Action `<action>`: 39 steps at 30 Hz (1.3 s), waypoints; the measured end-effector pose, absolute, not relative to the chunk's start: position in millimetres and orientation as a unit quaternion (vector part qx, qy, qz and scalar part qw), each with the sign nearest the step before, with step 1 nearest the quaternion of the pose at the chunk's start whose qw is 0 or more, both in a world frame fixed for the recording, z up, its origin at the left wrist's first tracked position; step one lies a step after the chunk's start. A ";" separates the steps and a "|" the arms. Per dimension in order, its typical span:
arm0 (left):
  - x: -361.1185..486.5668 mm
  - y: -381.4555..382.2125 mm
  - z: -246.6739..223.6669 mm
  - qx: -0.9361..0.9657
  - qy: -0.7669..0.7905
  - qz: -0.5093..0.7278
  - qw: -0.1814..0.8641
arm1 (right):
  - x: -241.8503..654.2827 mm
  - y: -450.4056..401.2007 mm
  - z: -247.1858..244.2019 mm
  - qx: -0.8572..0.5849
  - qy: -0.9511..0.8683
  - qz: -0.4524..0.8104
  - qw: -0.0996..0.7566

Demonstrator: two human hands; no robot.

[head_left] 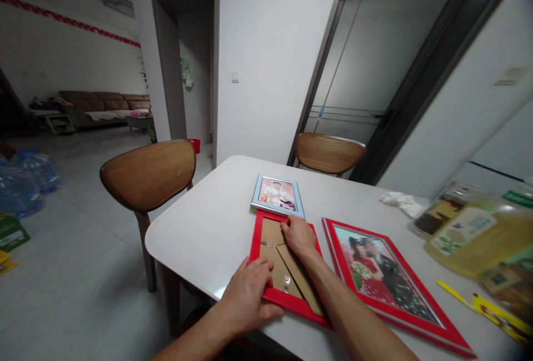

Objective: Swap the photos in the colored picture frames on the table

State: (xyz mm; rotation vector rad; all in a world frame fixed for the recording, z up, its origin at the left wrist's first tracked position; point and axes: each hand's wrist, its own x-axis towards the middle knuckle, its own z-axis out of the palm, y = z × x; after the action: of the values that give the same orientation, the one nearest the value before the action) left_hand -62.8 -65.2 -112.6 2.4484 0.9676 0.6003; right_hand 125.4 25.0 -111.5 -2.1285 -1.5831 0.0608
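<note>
A red picture frame (257, 236) lies face down near the table's front edge, its brown backing board (272, 261) with small metal clips and a fold-out stand facing up. My left hand (250, 294) grips the near left corner, fingers over the red edge and thumb along the front side. Curled fingers of my right hand (298, 236) press at the far part of the backing; what they pinch, if anything, is hidden. Just beyond is a light blue framed picture (277, 193), face up. To the right rests a larger red framed picture (383, 277), also face up.
Right of the frames are a large bottle of yellow liquid (462, 233), a clear jar (447, 208), crumpled white tissue (402, 202) and yellow-handled tools (499, 316). Wooden chairs stand at the left (150, 175) and far side (331, 153) of the white table (200, 227).
</note>
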 end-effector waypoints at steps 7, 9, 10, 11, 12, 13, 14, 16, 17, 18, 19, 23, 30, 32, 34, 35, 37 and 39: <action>-67.3 -67.3 -115.5 0.878 0.348 0.244 0.219 | 154.9 -21.0 -95.8 -0.722 -0.589 0.049 0.360; -68.9 -69.9 -114.8 0.870 0.352 0.258 0.229 | 162.6 -41.9 -96.0 -0.724 -0.515 0.094 0.449; -69.6 -71.7 -113.9 0.865 0.354 0.266 0.237 | 164.1 -52.2 -96.7 -0.718 -0.467 0.134 0.499; -70.3 -73.8 -112.5 0.858 0.357 0.276 0.246 | 163.7 -61.7 -97.5 -0.708 -0.420 0.180 0.540; -71.2 -76.1 -110.8 0.850 0.358 0.289 0.257 | 161.6 -70.4 -98.1 -0.698 -0.380 0.224 0.565; -72.4 -78.4 -108.8 0.841 0.359 0.302 0.270 | 157.9 -77.9 -98.6 -0.691 -0.354 0.259 0.575; -74.1 -80.9 -106.5 0.832 0.358 0.315 0.283 | 152.9 -84.2 -98.9 -0.685 -0.336 0.285 0.580; -78.3 -85.7 -101.8 0.816 0.351 0.336 0.315 | 140.6 -93.5 -98.8 -0.664 -0.309 0.321 0.601; -80.1 -88.2 -99.5 0.806 0.347 0.345 0.333 | 133.6 -96.8 -98.5 -0.640 -0.298 0.344 0.619; -81.0 -90.6 -97.3 0.795 0.343 0.355 0.353 | 126.2 -99.4 -98.1 -0.606 -0.292 0.375 0.638; -80.7 -93.2 -95.2 0.781 0.338 0.367 0.376 | 118.3 -101.4 -97.4 -0.566 -0.292 0.412 0.652; -62.4 -105.2 -89.7 0.670 0.281 0.447 0.521 | 85.9 -104.7 -92.6 -0.450 -0.302 0.536 0.648; -21.5 -109.5 -62.6 0.598 0.207 0.508 0.584 | 92.9 -103.5 -89.2 -0.457 -0.229 0.483 0.712; -17.0 -100.9 -48.4 0.587 0.185 0.514 0.598 | 119.3 -105.6 -87.1 -0.477 -0.230 0.445 0.722; -10.1 -91.4 -39.5 0.589 0.179 0.494 0.614 | 153.2 -108.3 -82.6 -0.526 -0.239 0.416 0.703; -4.5 -87.2 -38.7 0.593 0.178 0.479 0.623 | 171.8 -109.7 -79.7 -0.559 -0.227 0.396 0.692; 12.3 -80.8 -45.5 0.592 0.165 0.453 0.646 | 209.6 -111.6 -74.5 -0.616 -0.227 0.365 0.660; 34.9 -76.8 -60.8 0.578 0.142 0.438 0.674 | 244.9 -112.4 -71.8 -0.693 -0.238 0.305 0.609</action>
State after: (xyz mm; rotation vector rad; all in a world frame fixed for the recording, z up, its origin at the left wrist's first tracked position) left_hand 34.9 -76.8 -60.8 1.3009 0.3189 0.9866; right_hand 244.9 -112.4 -71.8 -1.5999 -0.5488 0.7034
